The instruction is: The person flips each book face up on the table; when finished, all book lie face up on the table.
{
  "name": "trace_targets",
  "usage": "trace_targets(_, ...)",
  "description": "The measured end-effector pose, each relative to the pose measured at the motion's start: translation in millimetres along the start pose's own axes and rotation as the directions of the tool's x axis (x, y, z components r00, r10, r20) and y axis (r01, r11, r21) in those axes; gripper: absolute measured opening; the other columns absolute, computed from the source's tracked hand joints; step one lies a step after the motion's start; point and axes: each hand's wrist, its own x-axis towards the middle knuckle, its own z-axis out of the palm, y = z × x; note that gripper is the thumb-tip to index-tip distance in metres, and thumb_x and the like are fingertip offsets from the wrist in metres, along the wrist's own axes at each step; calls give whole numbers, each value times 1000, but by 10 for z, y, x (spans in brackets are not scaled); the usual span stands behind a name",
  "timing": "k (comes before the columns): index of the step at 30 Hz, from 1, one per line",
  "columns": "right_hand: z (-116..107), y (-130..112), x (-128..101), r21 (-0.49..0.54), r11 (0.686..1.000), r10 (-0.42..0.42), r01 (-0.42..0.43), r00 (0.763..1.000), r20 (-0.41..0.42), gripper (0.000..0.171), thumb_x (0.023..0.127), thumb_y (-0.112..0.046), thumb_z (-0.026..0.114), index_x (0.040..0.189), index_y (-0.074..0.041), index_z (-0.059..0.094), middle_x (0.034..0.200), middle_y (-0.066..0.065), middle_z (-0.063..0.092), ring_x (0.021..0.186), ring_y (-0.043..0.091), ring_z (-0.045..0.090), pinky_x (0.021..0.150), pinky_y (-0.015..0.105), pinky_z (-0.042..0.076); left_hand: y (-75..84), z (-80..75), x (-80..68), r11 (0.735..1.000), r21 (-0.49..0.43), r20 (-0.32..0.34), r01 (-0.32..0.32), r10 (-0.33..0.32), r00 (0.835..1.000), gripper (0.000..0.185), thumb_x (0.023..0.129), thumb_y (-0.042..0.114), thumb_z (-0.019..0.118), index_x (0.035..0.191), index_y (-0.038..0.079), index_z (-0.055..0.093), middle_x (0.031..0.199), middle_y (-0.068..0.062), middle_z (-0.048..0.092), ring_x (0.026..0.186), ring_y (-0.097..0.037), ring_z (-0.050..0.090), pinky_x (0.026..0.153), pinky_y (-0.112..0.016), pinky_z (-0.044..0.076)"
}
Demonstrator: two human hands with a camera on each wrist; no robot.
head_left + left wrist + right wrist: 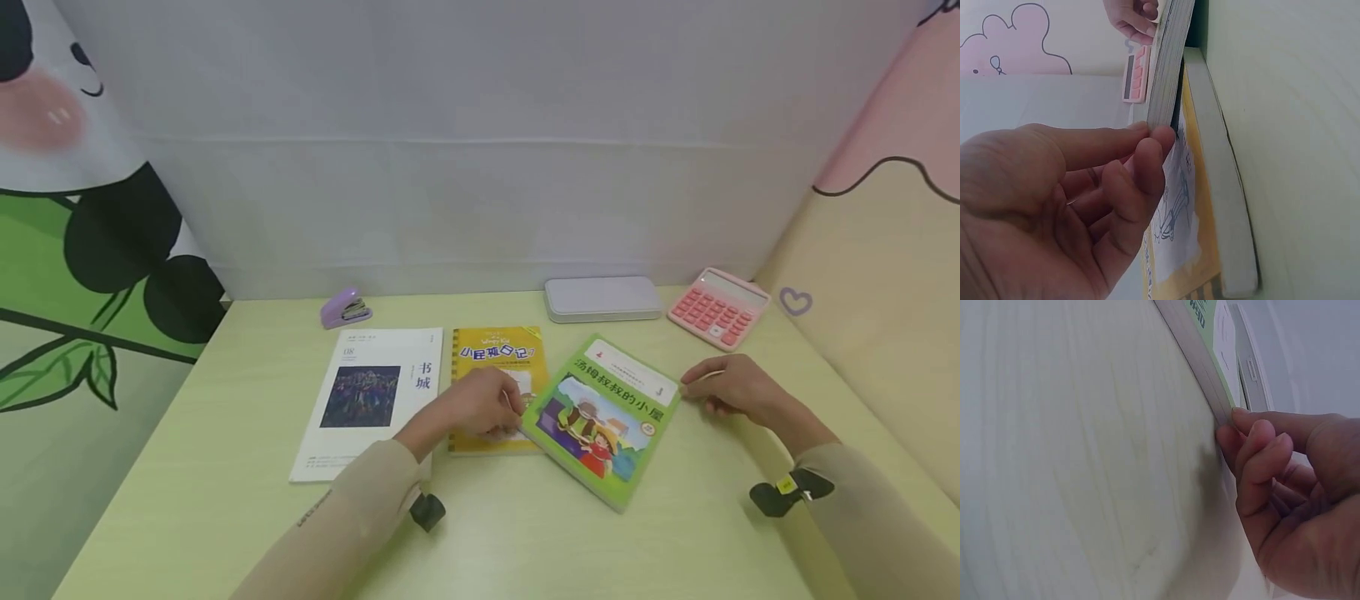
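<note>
Both hands hold a green book with a picture of people on its cover; it is turned at an angle in the head view. The left hand pinches its left corner between thumb and fingers, as the left wrist view shows at the page edges. At the opposite upper corner, the right hand pinches the book between thumb and fingertip. Beneath the left hand lies a yellow spiral-bound book, partly covered by that hand and overlapped by the green book's corner. A white book lies left of it, partly behind the left forearm.
Along the back of the table are a purple stapler, a pale flat case and a pink calculator. A white curtain-like sheet hangs behind them, and a cream wall stands on the right.
</note>
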Motion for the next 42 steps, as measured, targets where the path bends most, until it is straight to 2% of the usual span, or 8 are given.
trace_targets(12, 40, -56, 15, 33, 999, 20, -19, 999, -41, 33, 98, -10, 72, 122, 13, 66, 75, -2, 68, 60, 5, 60, 58, 22, 54, -16, 75, -13, 997, 30, 34, -71, 70, 997, 10, 94, 8, 78, 87, 11, 73, 87, -3, 70, 71, -15, 60, 63, -25, 50)
trace_targets(15, 57, -69, 16, 47, 999, 27, -25, 998, -61, 34, 98, -11, 73, 122, 12, 66, 74, -2, 69, 60, 5, 61, 58, 22, 55, -3, 96, -24, 997, 32, 39, -75, 73, 997, 9, 94, 7, 79, 87, 10, 73, 91, -3, 69, 74, -15, 61, 66, -25, 51)
trace_targets(19, 70, -63, 27, 53, 998, 25, -20, 996, -83, 35, 98, -11, 73, 122, 13, 66, 75, -4, 70, 61, 5, 63, 59, 22, 56, 22, 128, -55, 999, 4, 46, -54, 53, 998, 7, 94, 7, 78, 91, 10, 73, 87, -4, 68, 69, -15, 61, 63, -26, 51)
trace_targets(22, 82, -60, 35, 47, 999, 23, -18, 995, -101, 35, 98, -12, 74, 122, 13, 66, 75, -4, 71, 62, 5, 64, 60, 22, 57, 33, 147, -64, 999, -12, 47, -40, 41, 998, 8, 94, 7, 78, 100, 10, 74, 80, -5, 70, 63, -15, 61, 59, -25, 50)
trace_targets(26, 106, -56, 34, 36, 999, 9, -4, 992, -125, 36, 98, -12, 74, 122, 13, 67, 75, -4, 72, 63, 6, 64, 60, 23, 58, 22, 159, -56, 999, 2, 46, -38, 38, 998, 30, 94, 8, 79, 123, 9, 74, 74, -8, 73, 60, -15, 61, 58, -25, 49)
trace_targets(30, 136, -44, 42, 27, 1000, -6, 10, 989, -149, 39, 97, -11, 74, 126, 15, 66, 75, -3, 73, 63, 6, 65, 61, 23, 58, 10, 176, -54, 999, 12, 59, -47, 46, 997, 49, 94, 8, 78, 142, 12, 67, 75, -8, 74, 61, -16, 62, 59, -26, 49)
trace_targets(34, 163, -38, 48, 15, 1000, -14, 17, 989, -149, 47, 97, -12, 75, 133, 14, 63, 74, -3, 73, 62, 7, 65, 59, 24, 58, 13, 197, -53, 998, 10, 80, -69, 68, 995, 61, 94, 6, 77, 151, 14, 59, 76, -8, 74, 63, -18, 65, 58, -26, 50)
trace_targets(42, 170, -35, 45, -26, 999, -27, 25, 995, -99, 63, 94, -13, 78, 148, 8, 54, 65, -1, 67, 56, 8, 61, 56, 25, 55, 28, 233, -41, 995, 10, 101, -103, 102, 990, 74, 93, 6, 79, 160, 14, 48, 76, -5, 75, 63, -19, 69, 57, -28, 52)
